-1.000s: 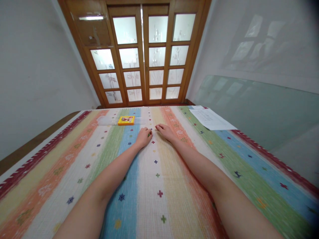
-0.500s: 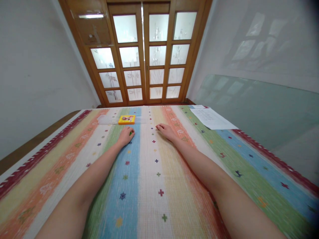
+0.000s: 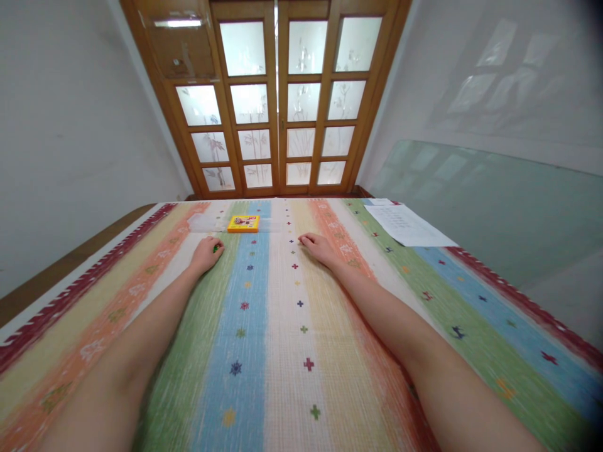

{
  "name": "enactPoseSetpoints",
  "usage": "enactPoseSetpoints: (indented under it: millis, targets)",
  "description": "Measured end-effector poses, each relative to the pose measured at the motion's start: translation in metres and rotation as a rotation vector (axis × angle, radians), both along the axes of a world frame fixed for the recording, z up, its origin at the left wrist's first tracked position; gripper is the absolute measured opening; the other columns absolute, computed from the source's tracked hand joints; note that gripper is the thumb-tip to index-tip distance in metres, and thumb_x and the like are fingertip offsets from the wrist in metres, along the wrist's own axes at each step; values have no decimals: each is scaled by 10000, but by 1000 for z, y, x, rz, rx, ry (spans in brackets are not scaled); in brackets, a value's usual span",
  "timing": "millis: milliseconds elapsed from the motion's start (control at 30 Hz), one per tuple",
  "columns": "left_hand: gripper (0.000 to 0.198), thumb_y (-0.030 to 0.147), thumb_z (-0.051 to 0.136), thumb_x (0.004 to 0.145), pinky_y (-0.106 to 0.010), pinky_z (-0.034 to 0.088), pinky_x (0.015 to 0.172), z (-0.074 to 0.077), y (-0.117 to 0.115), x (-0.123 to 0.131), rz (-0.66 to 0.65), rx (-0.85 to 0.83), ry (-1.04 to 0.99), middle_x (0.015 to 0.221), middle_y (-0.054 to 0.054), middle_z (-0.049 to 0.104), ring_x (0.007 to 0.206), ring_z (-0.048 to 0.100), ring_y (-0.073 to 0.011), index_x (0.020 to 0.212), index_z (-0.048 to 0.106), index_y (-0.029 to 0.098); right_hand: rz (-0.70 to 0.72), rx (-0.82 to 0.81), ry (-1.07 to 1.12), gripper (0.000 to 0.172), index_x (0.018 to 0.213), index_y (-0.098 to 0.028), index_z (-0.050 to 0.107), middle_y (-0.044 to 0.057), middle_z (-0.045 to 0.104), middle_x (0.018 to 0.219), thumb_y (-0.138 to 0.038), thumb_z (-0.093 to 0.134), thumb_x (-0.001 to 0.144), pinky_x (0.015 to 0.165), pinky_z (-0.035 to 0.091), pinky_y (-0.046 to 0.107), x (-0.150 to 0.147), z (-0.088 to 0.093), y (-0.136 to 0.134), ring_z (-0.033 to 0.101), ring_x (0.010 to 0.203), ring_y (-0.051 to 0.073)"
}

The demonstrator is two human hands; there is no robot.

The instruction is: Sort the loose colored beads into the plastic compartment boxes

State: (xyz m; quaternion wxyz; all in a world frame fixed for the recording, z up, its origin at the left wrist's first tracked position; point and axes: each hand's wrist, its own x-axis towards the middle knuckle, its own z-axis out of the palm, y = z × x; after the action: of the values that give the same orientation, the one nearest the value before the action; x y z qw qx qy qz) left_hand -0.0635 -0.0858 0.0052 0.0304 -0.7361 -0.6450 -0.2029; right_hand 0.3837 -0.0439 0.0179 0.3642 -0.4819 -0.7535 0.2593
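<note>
We see a multicoloured striped cloth (image 3: 282,326) (dotted with crosses and stars), a yellow-and-orange box (image 3: 243,224), a green piece (image 3: 215,248).

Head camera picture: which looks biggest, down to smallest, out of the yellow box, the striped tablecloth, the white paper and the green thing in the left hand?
1. Striped tablecloth
2. White paper
3. Yellow box
4. Green thing, though the left hand may hide part.

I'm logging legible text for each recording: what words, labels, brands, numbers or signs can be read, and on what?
None can be read.
Yellow box: printed marks on top, too small to read.
White sheet: rows of faint print, too blurred to read.
Green object: mostly hidden, no lettering visible.
</note>
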Motion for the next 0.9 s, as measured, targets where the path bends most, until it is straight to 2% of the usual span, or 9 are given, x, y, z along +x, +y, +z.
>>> enactPoseSetpoints:
  millis: [167,367,533,633,733,900]
  targets:
    - [250,362,502,946,-397,488,936,-1,-1,-15,57,20,41,1034,-104,681,1019,611,-277,975,698,210,11,11,-32,297,1031,-202,775,91,774,1129,-316,501,1020,950,490,334,-1,1,0,688,1039,231]
    - [372,391,387,1006,-410,487,956,0,-2,-12,167,20,78,1087,-133,685,1067,610,-292,1020,708,204,13,33,-49,279,1033,-199,771,91,775,1112,-303,513,1023,947,491,329,-1,0,-1,686,1021,222]
    - [479,533,429,988,-453,480,1012,0,-6,-8,311,45,22,1236,-162,671,1147,602,-334,1198,697,197,49,130,-160,270,1146,-200,752,103,744,1200,-280,529,1016,1013,477,340,-4,-9,5,659,1115,220]
    - [602,642,489,939,-494,470,1039,-2,-8,-8,382,-8,-10,1306,-187,650,1200,586,-377,1292,671,190,59,186,-255,343,1303,-183,690,128,697,1314,-304,535,1022,1088,443,361,-14,-15,12,623,1215,233]
    - [641,656,554,905,-509,446,1081,-6,-8,-9,294,-28,-21,1347,-185,635,1236,573,-383,1347,656,202,21,184,-338,479,1473,-183,566,148,624,1442,-352,539,1025,1145,405,400,-32,-17,21,571,1323,258]
    - [448,505,573,933,-458,446,1105,-7,-8,-14,72,6,-65,1298,-132,668,1193,608,-312,1244,730,225,4,153,-433,609,1586,-212,438,153,532,1550,-443,530,1030,1185,362,448,-78,-13,36,502,1416,298]
